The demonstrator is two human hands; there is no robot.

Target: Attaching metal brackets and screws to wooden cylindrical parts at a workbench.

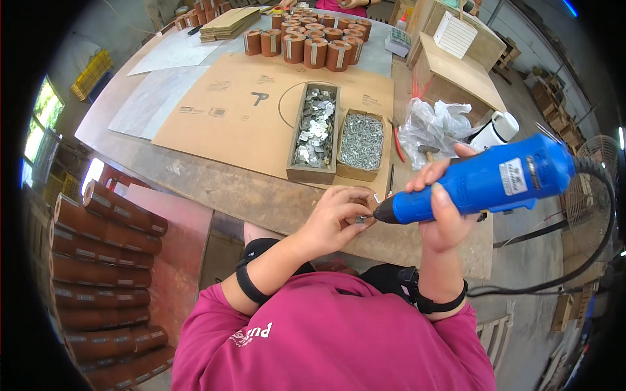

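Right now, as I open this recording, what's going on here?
A person is working at a bench with both hands. The right hand grips a blue power screwdriver, its tip pointing left. The left hand pinches a small metal piece close to that tip; whether they touch is too small to tell. Beyond sit a tray of metal pieces and a box of screws.

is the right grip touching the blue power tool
Touching: the head view shows the right grip wrapped around the blue power tool, meeting both its sides.
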